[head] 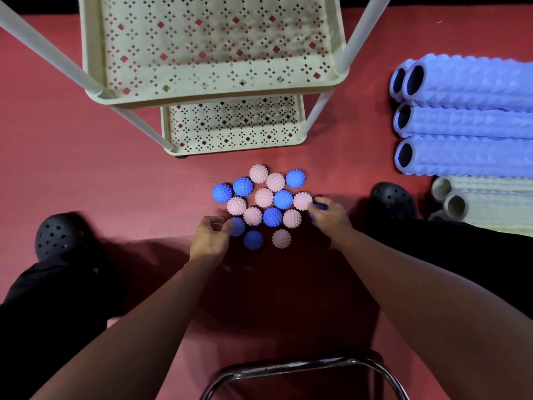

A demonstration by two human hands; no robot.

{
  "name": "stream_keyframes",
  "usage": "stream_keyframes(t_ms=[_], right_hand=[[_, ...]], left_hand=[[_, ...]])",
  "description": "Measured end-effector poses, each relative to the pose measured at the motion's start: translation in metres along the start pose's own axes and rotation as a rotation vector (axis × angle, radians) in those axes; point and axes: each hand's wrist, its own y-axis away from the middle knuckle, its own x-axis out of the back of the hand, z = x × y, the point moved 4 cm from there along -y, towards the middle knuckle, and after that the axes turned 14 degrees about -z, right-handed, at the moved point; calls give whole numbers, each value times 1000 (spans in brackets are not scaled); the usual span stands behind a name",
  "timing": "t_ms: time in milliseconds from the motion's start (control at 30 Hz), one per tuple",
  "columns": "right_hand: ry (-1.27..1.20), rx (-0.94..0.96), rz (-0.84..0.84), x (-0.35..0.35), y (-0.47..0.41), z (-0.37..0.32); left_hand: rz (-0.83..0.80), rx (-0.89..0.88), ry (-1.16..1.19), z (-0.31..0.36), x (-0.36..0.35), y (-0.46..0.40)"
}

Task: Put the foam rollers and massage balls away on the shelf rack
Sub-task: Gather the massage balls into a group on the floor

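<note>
Reaching down from a seated position, the person brings both hands to the cluster of massage balls [264,203] on the red floor mat [115,183], directly in front of the shelf rack [219,90]. The left hand [210,239] lies at the near-left edge of the cluster, fingers curled around a blue ball [238,226] that is partly hidden; contact is likely, but a closed hold cannot be confirmed. The right hand [327,216] lies at the right edge, and blue shows between its fingers, so it appears to be grasping a ball; motion blur prevents a firm reading.

Both rack trays visible here hold nothing, so the task appears to be at its start. The foam rollers [467,116] lie side by side on the mat to the right, well apart from the balls, with paler rollers [484,203] beside them near the right shoe [393,199].

Handling notes, by judgement: the balls look light, slightly yielding, and covered in nubs that aid grip. They roll freely, so cup each one from above with fingers spread around its widest part. The rollers look light but bulky; hold each at mid-length.
</note>
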Motion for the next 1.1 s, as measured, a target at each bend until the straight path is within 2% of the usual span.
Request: stream_keyframes(t_ms=[100, 233, 500, 667, 933, 1100], right_hand=[[-130, -63, 37, -1, 5, 19], [-186, -151, -2, -16, 21, 32], [-266, -113, -60, -51, 25, 32], [-209, -95, -59, -46, 0, 56], [-15, -42, -36, -24, 52, 22], [116, 24, -26, -8, 91, 4]], left_hand=[[-19, 5, 14, -7, -3, -6], [-43, 16, 56, -18, -5, -12], [-64, 16, 74, -12, -6, -6], [-91, 17, 76, -21, -2, -11], [-145, 10, 22, -8, 0, 21], [-64, -77, -183, 35, 5, 77]])
